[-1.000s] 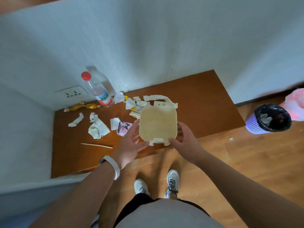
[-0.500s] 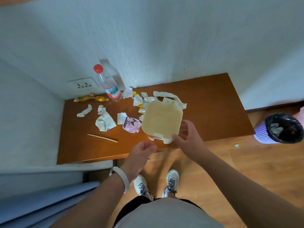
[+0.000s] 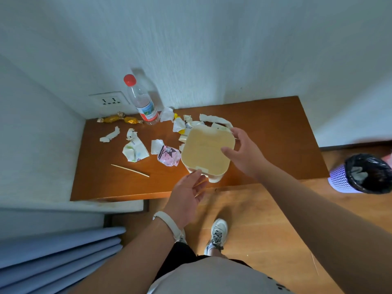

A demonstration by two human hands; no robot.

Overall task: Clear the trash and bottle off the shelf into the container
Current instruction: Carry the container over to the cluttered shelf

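Wooden shelf [image 3: 265, 132] set in a wall corner; its right half is bare, its front edge meets the floor drop. Cream container [image 3: 206, 150], lid closed, rests near the front edge and hides part of the paper scraps [image 3: 178, 124] behind it. Right hand [image 3: 244, 154] grips the container's right rim, thumb over the lid. Left hand [image 3: 187, 193] is open, fingertips touching the front latch. Bottle [image 3: 143, 102] stands upright at the back wall, left of the scraps. A lilac bin [image 3: 360, 174] is cut off at right.
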